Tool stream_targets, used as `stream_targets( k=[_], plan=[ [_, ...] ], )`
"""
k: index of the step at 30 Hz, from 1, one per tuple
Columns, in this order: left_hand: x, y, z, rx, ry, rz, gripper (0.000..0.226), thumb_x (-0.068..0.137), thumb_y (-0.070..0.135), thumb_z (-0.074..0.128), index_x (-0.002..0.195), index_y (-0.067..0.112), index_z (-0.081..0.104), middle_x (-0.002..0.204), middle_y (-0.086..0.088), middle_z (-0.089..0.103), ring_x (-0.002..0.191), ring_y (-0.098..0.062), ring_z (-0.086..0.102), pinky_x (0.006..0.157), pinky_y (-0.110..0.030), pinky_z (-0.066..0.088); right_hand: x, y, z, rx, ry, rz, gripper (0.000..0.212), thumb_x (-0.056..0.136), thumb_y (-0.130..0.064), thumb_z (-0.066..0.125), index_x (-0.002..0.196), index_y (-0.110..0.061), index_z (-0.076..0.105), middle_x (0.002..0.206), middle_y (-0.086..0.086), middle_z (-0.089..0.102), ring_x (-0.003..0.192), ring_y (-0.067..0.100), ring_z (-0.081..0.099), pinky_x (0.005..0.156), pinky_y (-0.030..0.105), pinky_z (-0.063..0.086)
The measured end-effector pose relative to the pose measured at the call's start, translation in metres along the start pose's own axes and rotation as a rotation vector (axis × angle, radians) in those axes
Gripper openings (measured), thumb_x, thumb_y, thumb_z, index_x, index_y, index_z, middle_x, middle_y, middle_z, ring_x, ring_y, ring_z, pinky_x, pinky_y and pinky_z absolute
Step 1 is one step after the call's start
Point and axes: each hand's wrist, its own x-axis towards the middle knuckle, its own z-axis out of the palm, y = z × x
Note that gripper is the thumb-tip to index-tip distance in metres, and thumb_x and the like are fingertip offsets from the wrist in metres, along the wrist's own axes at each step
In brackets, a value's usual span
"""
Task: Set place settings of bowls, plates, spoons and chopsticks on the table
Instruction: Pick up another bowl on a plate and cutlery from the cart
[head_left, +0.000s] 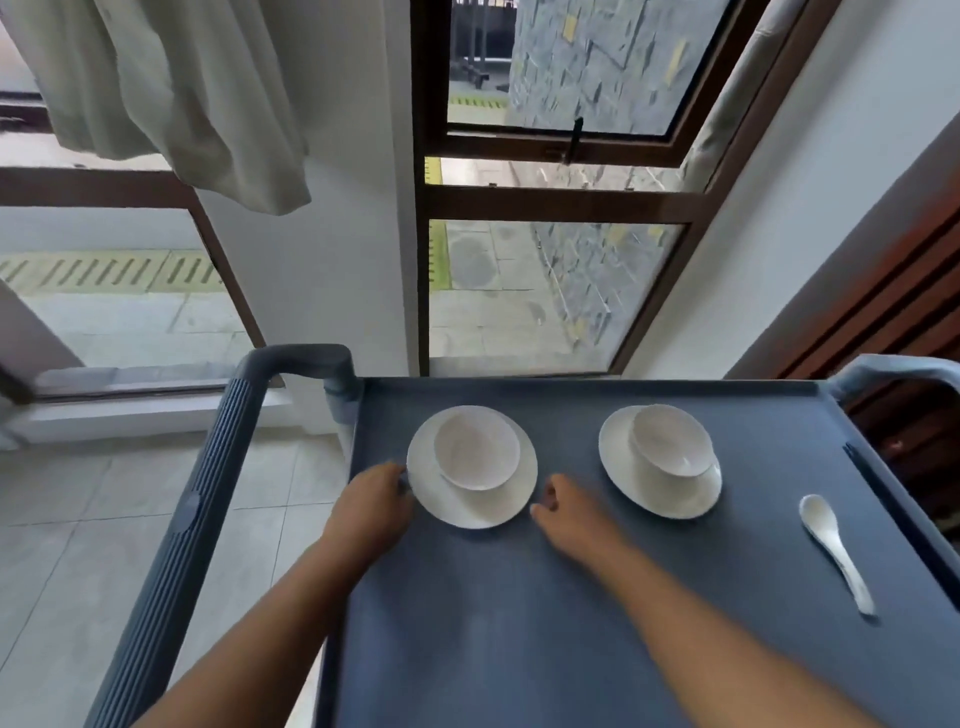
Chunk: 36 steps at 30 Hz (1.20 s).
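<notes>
Cart tray (519, 623), blue-grey, near. White spoon (831, 545) lying near right, bowl end far. Left hand (374, 499) at left rim of left plate (467, 509); grip blurred, cannot tell. Right hand (558, 506) just beside same plate's right rim, fingers loosely curled, nothing held. Left bowl (477, 448) on that plate. Right plate (670, 499) bearing right bowl (670, 441), tilted. Dark sticks (863, 473) along right rim. Window (545, 208) far.

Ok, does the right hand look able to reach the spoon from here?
Probably yes. The spoon lies alone on the tray, to the right of the right-side plate. Bare tray runs from the right hand to the spoon, passing in front of that plate.
</notes>
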Motion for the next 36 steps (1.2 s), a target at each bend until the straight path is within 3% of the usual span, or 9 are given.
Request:
stream_targets(
  k=[4, 6, 10, 16, 19, 22, 28, 32, 36],
  plan=[
    [0.032, 0.001, 0.001, -0.083, 0.058, -0.043, 0.01, 0.083, 0.015, 0.056, 0.076, 0.01, 0.051, 0.073, -0.004, 0.061, 0.067, -0.026, 0.054, 0.053, -0.032, 0.036, 0.029, -0.008, -0.003, 0.027, 0.032, 0.021, 0.016, 0.088, -0.034, 0.055, 0.096, -0.02, 0.056, 0.092, -0.004, 0.061, 0.083, 0.02, 0.057, 0.066, 0.031, 0.043],
    [0.042, 0.002, 0.004, -0.111, 0.059, -0.052, 0.007, 0.083, 0.013, 0.058, 0.086, 0.007, 0.061, 0.078, -0.001, 0.064, 0.071, -0.025, 0.055, 0.059, -0.032, 0.04, 0.04, -0.01, -0.003, 0.092, 0.037, 0.052, 0.016, 0.088, -0.035, 0.055, 0.097, -0.022, 0.057, 0.09, -0.005, 0.063, 0.083, 0.02, 0.06, 0.066, 0.032, 0.046],
    [0.044, 0.005, 0.014, -0.22, 0.054, -0.056, 0.034, 0.083, 0.01, 0.061, 0.115, 0.017, 0.069, 0.103, 0.005, 0.069, 0.088, -0.017, 0.059, 0.077, -0.031, 0.045, 0.052, -0.013, 0.002, 0.25, 0.026, 0.099, 0.009, 0.088, -0.027, 0.059, 0.092, -0.022, 0.053, 0.087, 0.003, 0.067, 0.08, 0.028, 0.068, 0.075, 0.049, 0.059],
    [0.037, 0.008, 0.019, -0.35, 0.085, -0.062, 0.034, 0.078, 0.006, 0.066, 0.108, 0.02, 0.07, 0.096, 0.006, 0.07, 0.083, -0.018, 0.064, 0.069, -0.03, 0.053, 0.047, -0.006, 0.006, 0.329, 0.082, 0.081, 0.009, 0.09, -0.015, 0.057, 0.09, -0.021, 0.05, 0.085, 0.003, 0.064, 0.079, 0.029, 0.066, 0.073, 0.052, 0.058],
    [0.026, 0.013, 0.02, -0.574, 0.019, -0.161, 0.04, 0.08, -0.001, 0.064, 0.11, 0.027, 0.064, 0.098, 0.007, 0.065, 0.087, -0.024, 0.066, 0.065, -0.047, 0.062, 0.035, 0.006, -0.002, 0.388, 0.132, 0.059, 0.015, 0.088, -0.014, 0.06, 0.086, -0.026, 0.052, 0.082, -0.002, 0.064, 0.073, 0.023, 0.066, 0.066, 0.05, 0.06],
    [0.013, 0.024, 0.021, -0.818, -0.117, -0.213, 0.046, 0.082, -0.008, 0.059, 0.106, 0.031, 0.06, 0.104, -0.006, 0.063, 0.09, -0.032, 0.067, 0.054, -0.04, 0.061, 0.017, 0.023, -0.013, 0.431, 0.166, 0.059, 0.02, 0.087, -0.014, 0.062, 0.085, -0.032, 0.054, 0.081, -0.006, 0.064, 0.075, 0.016, 0.066, 0.066, 0.048, 0.061],
    [-0.012, 0.06, 0.029, -1.091, -0.403, -0.175, 0.051, 0.09, -0.011, 0.054, 0.117, 0.033, 0.057, 0.107, -0.015, 0.073, 0.087, -0.039, 0.073, 0.066, -0.051, 0.062, -0.024, 0.067, -0.043, 0.602, 0.22, 0.099, 0.022, 0.09, -0.009, 0.064, 0.089, -0.03, 0.06, 0.083, -0.002, 0.068, 0.078, 0.021, 0.069, 0.066, 0.048, 0.062],
    [-0.026, 0.095, 0.05, -1.164, -0.479, -0.154, 0.059, 0.09, -0.008, 0.054, 0.122, 0.042, 0.057, 0.11, -0.015, 0.073, 0.094, -0.042, 0.072, 0.07, -0.053, 0.061, -0.047, 0.1, -0.074, 0.662, 0.268, 0.065, 0.021, 0.09, -0.011, 0.066, 0.092, -0.031, 0.062, 0.082, -0.007, 0.07, 0.077, 0.011, 0.07, 0.06, 0.028, 0.061],
    [-0.04, 0.135, 0.08, -1.26, -0.493, -0.137, 0.072, 0.075, -0.001, 0.061, 0.132, 0.043, 0.055, 0.118, -0.014, 0.07, 0.094, -0.039, 0.07, 0.067, -0.052, 0.059, -0.067, 0.138, -0.102, 0.772, 0.255, 0.015, 0.016, 0.091, -0.01, 0.065, 0.093, -0.026, 0.063, 0.08, -0.003, 0.071, 0.07, 0.016, 0.069, 0.057, 0.028, 0.057]
  ],
)
